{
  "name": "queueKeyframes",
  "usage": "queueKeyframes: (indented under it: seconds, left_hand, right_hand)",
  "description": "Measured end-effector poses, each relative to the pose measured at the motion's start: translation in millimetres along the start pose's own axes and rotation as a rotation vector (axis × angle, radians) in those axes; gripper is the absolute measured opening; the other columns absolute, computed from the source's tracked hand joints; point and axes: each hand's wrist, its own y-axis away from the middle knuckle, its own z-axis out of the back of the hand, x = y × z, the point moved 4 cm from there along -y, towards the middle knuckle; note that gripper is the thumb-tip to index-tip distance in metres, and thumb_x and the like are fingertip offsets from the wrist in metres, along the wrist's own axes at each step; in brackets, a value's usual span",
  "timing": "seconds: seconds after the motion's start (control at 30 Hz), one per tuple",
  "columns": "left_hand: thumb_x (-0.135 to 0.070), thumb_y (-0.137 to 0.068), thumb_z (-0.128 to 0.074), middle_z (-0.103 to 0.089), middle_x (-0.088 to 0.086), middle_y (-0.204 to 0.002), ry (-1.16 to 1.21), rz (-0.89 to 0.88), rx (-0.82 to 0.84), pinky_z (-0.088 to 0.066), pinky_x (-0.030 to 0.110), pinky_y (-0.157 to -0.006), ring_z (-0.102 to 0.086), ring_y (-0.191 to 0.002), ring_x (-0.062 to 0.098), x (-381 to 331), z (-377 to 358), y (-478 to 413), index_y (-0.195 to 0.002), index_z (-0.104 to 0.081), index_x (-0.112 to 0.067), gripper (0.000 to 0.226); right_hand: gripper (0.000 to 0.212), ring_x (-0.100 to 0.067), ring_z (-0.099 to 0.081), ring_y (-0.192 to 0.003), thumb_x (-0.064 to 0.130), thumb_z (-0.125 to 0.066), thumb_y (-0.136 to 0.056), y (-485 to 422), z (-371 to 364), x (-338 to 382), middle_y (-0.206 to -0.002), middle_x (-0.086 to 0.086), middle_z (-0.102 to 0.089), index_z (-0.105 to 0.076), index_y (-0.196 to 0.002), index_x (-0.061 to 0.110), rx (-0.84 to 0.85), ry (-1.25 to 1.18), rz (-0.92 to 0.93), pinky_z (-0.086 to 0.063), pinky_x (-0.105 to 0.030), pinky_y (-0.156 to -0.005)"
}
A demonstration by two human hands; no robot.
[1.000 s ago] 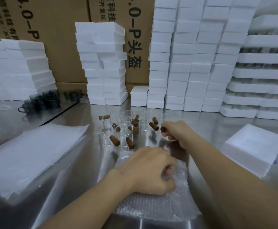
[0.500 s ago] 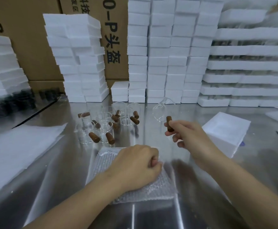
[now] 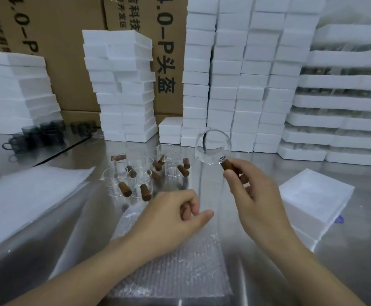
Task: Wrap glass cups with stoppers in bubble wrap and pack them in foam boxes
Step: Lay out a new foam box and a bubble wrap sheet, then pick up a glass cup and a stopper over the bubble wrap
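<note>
Right grip (image 3: 253,195) pinches the brown wooden stopper (image 3: 227,165) between thumb and fingertips, and the clear glass cup (image 3: 213,149) hangs from it in the air, tipped so that its open mouth faces the camera. A second ago this grip was down among the cluster of cups (image 3: 140,173) at 11 o'clock of the bubble wrap (image 3: 175,272), just closing on that stopper. Now the cup is lifted clear of the others and sits at about 1 o'clock of the wrap, above the bare steel table (image 3: 356,250). Left grip (image 3: 173,215) has changed too: it was a fist pressed down on the sheet, and now it is raised over the sheet's far edge, fingers half curled, thumb pointing toward 3 o'clock, holding nothing that I can see. By my reading, one cup has been picked and the wrap lies flat and free to receive it; wrapping has not begun. The right forearm comes in from 5 o'clock, wrist bent back, the cup held out ahead of the knuckles. The left forearm comes in from 7 o'clock and crosses the wrap. An open-looking foam box (image 3: 312,195) waits at 3 o'clock, foam sheets (image 3: 25,206) lie at 9 o'clock, and stacked foam boxes (image 3: 235,85) stand along 12 o'clock.
</note>
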Motion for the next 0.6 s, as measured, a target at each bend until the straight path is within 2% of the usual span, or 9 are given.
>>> queueKeyframes:
  seconds: [0.1, 0.17, 0.27, 0.37, 0.47, 0.53, 0.6]
  left_hand:
    - [-0.062, -0.079, -0.082, -0.059, -0.006, -0.076, 0.189, -0.009, -0.335, -0.046, 0.019, -0.059, -0.054, -0.063, 0.007, -5, 21, -5, -0.101, -0.054, -0.040, 0.042]
    - [-0.049, -0.083, -0.090, -0.061, -0.002, -0.087, 0.269, -0.047, -0.455, -0.048, 0.016, -0.063, -0.061, -0.066, 0.016, -9, 34, -5, -0.125, -0.050, -0.048, 0.058]
    - [-0.037, -0.087, -0.090, -0.063, -0.004, -0.094, 0.274, -0.143, -0.475, -0.051, 0.014, -0.067, -0.060, -0.063, 0.021, -15, 43, -3, -0.147, -0.047, -0.057, 0.076]
    - [-0.043, -0.090, -0.083, -0.064, -0.005, -0.095, 0.255, -0.231, -0.448, -0.051, 0.017, -0.063, -0.055, -0.058, 0.015, -21, 44, -1, -0.151, -0.048, -0.060, 0.072]
    - [-0.041, -0.091, -0.082, -0.064, -0.008, -0.096, 0.258, -0.257, -0.449, -0.049, 0.014, -0.063, -0.055, -0.059, 0.015, -23, 44, 1, -0.150, -0.049, -0.060, 0.070]
    - [-0.041, -0.093, -0.084, -0.061, -0.013, -0.107, 0.216, -0.256, -0.446, -0.050, 0.014, -0.067, -0.060, -0.073, 0.016, -25, 44, 2, -0.151, -0.047, -0.061, 0.072]
    - [-0.048, -0.089, -0.082, -0.054, -0.020, -0.127, 0.138, -0.268, -0.443, -0.052, 0.016, -0.075, -0.063, -0.100, 0.016, -29, 45, 3, -0.155, -0.042, -0.060, 0.079]
  right_hand:
    - [0.022, 0.002, -0.059, -0.107, 0.028, -0.055, -0.107, 0, 3, 14, -0.112, 0.021, -0.064, -0.068, -0.125, 0.029, -0.034, 0.095, 0.154, -0.043, -0.008, -0.085]
    - [0.023, 0.003, -0.058, -0.110, 0.026, -0.054, -0.108, 0, 5, 20, -0.113, 0.020, -0.064, -0.067, -0.126, 0.029, -0.044, 0.086, 0.190, -0.042, -0.008, -0.088]
    - [0.021, 0.005, -0.057, -0.106, 0.025, -0.053, -0.109, 0, 6, 25, -0.109, 0.022, -0.062, -0.067, -0.124, 0.028, -0.049, 0.084, 0.220, -0.040, -0.006, -0.086]
    - [0.020, 0.001, -0.059, -0.104, 0.025, -0.053, -0.109, 0, 8, 27, -0.107, 0.021, -0.063, -0.067, -0.123, 0.028, -0.053, 0.095, 0.245, -0.040, -0.008, -0.084]
    - [0.018, -0.002, -0.061, -0.104, 0.027, -0.053, -0.110, 0, 10, 29, -0.108, 0.019, -0.066, -0.066, -0.121, 0.033, -0.068, 0.072, 0.235, -0.044, -0.012, -0.082]
    - [0.016, -0.009, -0.064, -0.099, 0.030, -0.053, -0.109, 2, 11, 29, -0.104, 0.018, -0.067, -0.065, -0.115, 0.038, -0.077, -0.025, 0.176, -0.050, -0.022, -0.079]
    - [0.017, -0.010, -0.063, -0.083, 0.037, -0.051, -0.109, 2, 12, 31, -0.089, 0.016, -0.065, -0.067, -0.106, 0.039, -0.076, -0.119, 0.115, -0.052, -0.029, -0.071]
